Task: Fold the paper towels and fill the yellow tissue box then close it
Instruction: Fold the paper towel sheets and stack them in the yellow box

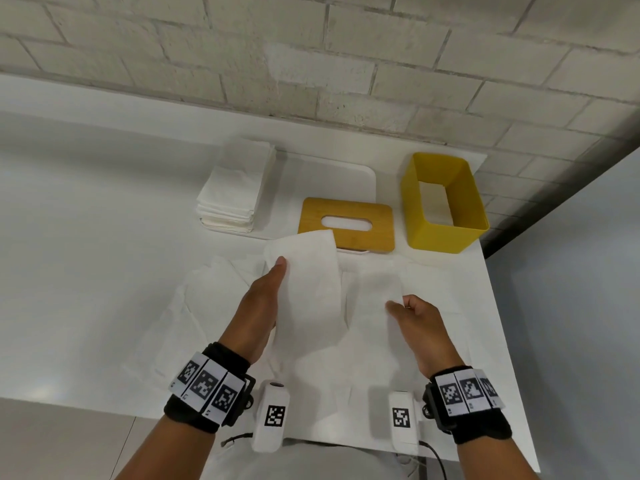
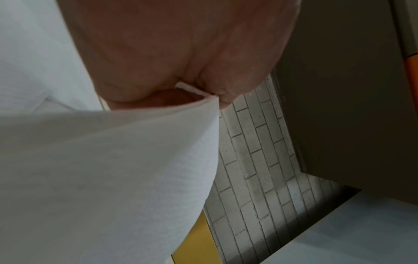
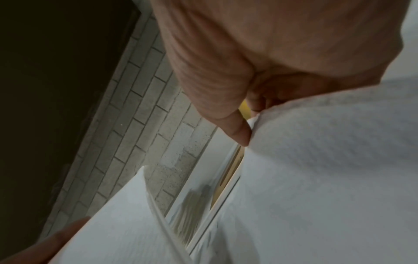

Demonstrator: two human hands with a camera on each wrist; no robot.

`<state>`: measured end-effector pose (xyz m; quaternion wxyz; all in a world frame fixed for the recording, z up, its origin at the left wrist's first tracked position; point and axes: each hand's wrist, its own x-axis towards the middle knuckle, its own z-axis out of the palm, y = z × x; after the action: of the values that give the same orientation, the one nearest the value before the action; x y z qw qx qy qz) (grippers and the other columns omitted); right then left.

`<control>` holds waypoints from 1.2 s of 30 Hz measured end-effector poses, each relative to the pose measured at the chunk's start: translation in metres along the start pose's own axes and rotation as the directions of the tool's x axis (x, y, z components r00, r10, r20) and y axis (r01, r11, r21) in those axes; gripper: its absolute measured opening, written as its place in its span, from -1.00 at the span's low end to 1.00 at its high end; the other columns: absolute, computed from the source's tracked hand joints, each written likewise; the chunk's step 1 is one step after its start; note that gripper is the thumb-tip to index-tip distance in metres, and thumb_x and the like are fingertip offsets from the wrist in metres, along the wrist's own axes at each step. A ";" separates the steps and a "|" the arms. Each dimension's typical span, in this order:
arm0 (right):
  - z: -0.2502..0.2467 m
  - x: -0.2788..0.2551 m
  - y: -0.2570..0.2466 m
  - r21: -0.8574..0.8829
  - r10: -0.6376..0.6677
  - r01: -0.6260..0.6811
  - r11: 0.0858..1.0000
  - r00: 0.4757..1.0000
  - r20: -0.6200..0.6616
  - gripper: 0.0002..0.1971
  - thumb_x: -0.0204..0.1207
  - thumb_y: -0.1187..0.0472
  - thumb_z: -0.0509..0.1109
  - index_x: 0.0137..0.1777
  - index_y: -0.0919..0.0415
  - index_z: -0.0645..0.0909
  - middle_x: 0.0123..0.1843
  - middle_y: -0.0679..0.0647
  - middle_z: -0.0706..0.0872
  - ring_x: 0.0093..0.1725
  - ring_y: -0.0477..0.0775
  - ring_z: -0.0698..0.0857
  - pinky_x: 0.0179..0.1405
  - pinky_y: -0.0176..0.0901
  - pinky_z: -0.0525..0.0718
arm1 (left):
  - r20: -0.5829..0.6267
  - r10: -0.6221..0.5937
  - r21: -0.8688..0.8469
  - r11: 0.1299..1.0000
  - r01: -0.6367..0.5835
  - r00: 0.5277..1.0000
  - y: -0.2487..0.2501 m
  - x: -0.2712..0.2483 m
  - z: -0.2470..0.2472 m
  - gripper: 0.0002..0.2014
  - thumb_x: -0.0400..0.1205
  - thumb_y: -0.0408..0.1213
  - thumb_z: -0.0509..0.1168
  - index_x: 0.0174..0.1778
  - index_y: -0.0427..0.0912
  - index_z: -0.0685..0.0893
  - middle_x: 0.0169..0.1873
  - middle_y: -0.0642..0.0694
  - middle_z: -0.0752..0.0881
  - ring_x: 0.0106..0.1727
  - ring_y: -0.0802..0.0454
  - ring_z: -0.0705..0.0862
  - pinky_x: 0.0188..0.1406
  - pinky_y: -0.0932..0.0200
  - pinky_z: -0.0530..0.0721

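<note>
Paper towel point(image 1: 308, 289), one white sheet, is held up over the near middle of the white table point(image 1: 86, 254), between both hands. Left hand point(image 1: 258, 306) holds its left edge: thumb lies flat on the upper face, remaining fingers hidden behind the sheet; the left wrist view shows the left hand point(image 2: 181, 53) with a paper edge nipped between the fingers. Right hand point(image 1: 420, 318) pinches the sheet's right corner, fingers curled on it; the right wrist view shows the right hand point(image 3: 260, 53) with its thumb pressed to the paper towel point(image 3: 328, 160). More loose sheets point(image 1: 207, 299) lie spread flat on the table under the hands. Yellow tissue box point(image 1: 445, 202) stands open at the far right, near the table's edge, white paper visible at its bottom. Wooden lid point(image 1: 346, 225) with an oval slot lies flat just left of the box, apart from it. Stack of folded towels point(image 1: 235, 188) sits far left of the lid on a white tray point(image 1: 360, 178). Brick wall point(image 1: 311, 64) runs behind.
</note>
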<state>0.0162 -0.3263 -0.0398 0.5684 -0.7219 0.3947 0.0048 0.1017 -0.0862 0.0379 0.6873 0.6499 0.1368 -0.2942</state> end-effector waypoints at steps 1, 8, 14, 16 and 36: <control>0.001 -0.002 -0.002 0.001 -0.009 0.009 1.000 1.000 -0.001 -0.73 0.61 0.15 0.43 -0.24 0.25 0.48 -0.29 0.10 0.38 -0.24 0.08 0.34 -0.20 -0.09 0.30 | 0.000 -0.005 0.001 1.000 0.005 1.000 0.000 0.001 0.000 -0.51 0.80 0.15 0.09 0.49 -0.05 0.64 0.29 -0.10 0.77 0.35 -0.14 0.70 0.39 -0.09 0.63; -0.003 -0.067 -0.078 0.340 -0.432 0.399 0.852 0.901 0.025 -0.91 0.73 0.22 0.36 0.00 0.19 0.65 -0.08 0.31 0.77 -0.14 0.13 0.67 -0.10 -0.01 0.64 | -0.015 -0.043 -0.043 0.998 0.042 0.999 -0.007 0.011 -0.004 -0.50 0.78 0.19 0.16 0.49 -0.04 0.65 0.28 -0.08 0.80 0.32 -0.13 0.73 0.34 -0.10 0.66; 0.041 -0.085 -0.087 0.293 -0.483 0.460 0.838 0.875 0.007 -0.93 0.73 0.20 0.37 0.01 0.08 0.67 -0.07 0.04 0.84 -0.11 0.00 0.76 -0.10 0.05 0.75 | 0.116 0.013 -0.082 0.997 -0.004 0.993 -0.005 0.002 0.012 -0.61 0.80 0.13 0.12 0.30 0.05 0.75 0.16 -0.01 0.87 0.21 0.00 0.82 0.27 -0.02 0.70; 0.051 -0.082 -0.077 0.238 -0.446 0.438 0.867 0.895 -0.021 -0.91 0.72 0.14 0.38 -0.02 0.06 0.68 -0.10 0.08 0.82 -0.13 0.01 0.74 -0.05 0.22 0.75 | 0.156 0.049 -0.118 0.993 -0.030 0.986 -0.001 -0.001 0.013 -0.61 0.81 0.10 0.09 0.23 0.04 0.76 0.10 0.01 0.88 0.14 0.07 0.85 0.22 0.02 0.71; 0.028 -0.052 -0.069 0.075 -0.425 0.422 0.904 0.905 0.033 -0.57 0.55 0.13 0.57 0.31 -0.26 0.53 0.24 -0.22 0.70 0.15 -0.17 0.70 0.14 -0.09 0.68 | 0.187 0.157 0.317 0.925 -0.211 0.970 0.001 0.009 0.002 -0.67 0.74 0.12 0.28 0.03 -0.03 0.82 -0.06 -0.02 0.89 0.07 0.00 0.83 0.38 -0.13 0.68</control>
<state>0.0326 -0.2714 0.0307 0.5888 -0.7708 0.2148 -0.1143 0.1088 -0.0897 0.0340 0.6003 0.7416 -0.0318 -0.2979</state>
